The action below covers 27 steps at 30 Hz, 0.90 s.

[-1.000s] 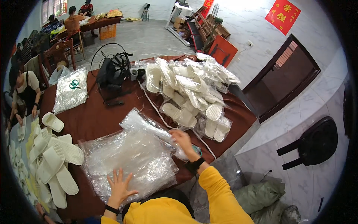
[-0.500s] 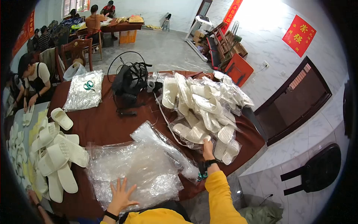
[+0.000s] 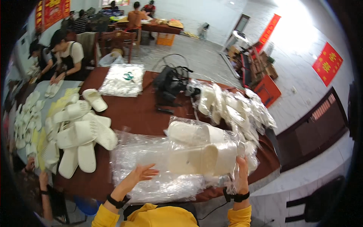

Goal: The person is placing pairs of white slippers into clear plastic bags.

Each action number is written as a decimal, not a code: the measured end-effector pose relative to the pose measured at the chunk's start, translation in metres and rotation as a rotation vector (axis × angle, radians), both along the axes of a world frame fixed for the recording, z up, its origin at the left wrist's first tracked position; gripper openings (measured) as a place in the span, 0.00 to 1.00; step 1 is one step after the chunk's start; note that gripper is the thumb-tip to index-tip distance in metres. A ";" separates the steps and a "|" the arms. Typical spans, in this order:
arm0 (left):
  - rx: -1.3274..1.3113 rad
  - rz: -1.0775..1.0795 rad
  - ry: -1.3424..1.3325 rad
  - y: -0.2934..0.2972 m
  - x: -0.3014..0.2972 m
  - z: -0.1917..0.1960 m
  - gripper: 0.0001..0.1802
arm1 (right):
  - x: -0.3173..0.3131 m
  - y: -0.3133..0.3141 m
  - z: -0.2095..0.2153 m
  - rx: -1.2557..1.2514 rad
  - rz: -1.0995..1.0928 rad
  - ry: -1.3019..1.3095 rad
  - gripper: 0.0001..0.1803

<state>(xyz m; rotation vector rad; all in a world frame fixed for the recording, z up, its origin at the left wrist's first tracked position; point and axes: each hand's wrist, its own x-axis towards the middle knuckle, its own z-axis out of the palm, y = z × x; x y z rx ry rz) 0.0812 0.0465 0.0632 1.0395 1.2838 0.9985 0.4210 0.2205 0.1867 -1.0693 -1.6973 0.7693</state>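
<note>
A pair of white slide slippers in a clear plastic bag (image 3: 188,160) is held up over the near table, with my right hand (image 3: 242,171) gripping the bag at its right end. My left hand (image 3: 141,174) is empty, fingers apart, just left of the bagged pair. Beneath both lies a stack of flat clear plastic bags (image 3: 126,151) near the table's front edge. Behind and right of the held pair rises a heap of bagged white slippers (image 3: 227,106). Unbagged white slippers (image 3: 77,134) are piled on the left.
A brown-covered table (image 3: 128,119) carries a black strapped device (image 3: 172,83) and silvery bags (image 3: 117,85) topped with green-handled scissors (image 3: 129,76). Co-workers handle slippers at a grey table on the left. A black chair (image 3: 321,200) stands right; a red board (image 3: 267,90) leans beyond the table.
My right hand has lifted a bagged pair of slippers off the heap and brought it over the flat bags. My left hand has risen from the flat bags. The view has turned left.
</note>
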 end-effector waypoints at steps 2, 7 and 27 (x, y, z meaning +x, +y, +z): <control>0.054 0.028 -0.993 -0.005 -0.006 0.032 0.35 | -0.038 -0.014 0.010 -0.517 0.190 0.486 0.19; 0.114 0.458 -0.791 -0.034 -0.026 0.068 0.26 | -0.115 -0.025 -0.001 -0.490 0.636 0.177 0.15; 0.485 1.362 1.389 -0.061 -0.262 0.279 0.18 | -0.099 -0.034 -0.080 -0.680 0.663 0.050 0.15</control>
